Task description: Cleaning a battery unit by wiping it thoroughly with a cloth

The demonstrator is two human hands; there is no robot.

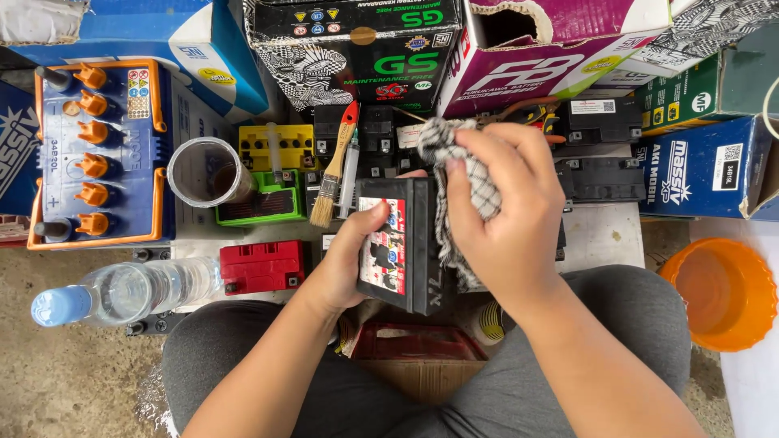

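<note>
Small black rectangular battery [402,243] with a red, white and black printed label on its side face, held over the lap, just in front of the low white work surface [604,235]. Casing matte black plastic; pale scribbled marks on the edge face nearest the body. It stands on its narrow end, tilted slightly.

Left hand [345,259] grips the battery from its left side: thumb lies across the labelled face, the other fingers wrap behind and are mostly hidden, one fingertip showing at the top edge. Fingers clamped on the casing.

Right hand [507,215] holds a bunched black-and-white checked cloth [458,174], fingers curled together around it, pressing it against the battery's upper right edge. Cloth trails down the right side of the battery.

Around: a wooden-handled paintbrush with a red ferrule [334,174] lies just beyond the battery; a red battery [264,266] to the left; a clear plastic water bottle with a blue cap [122,294] on its side; an orange plastic bowl [720,292] far right.
</note>
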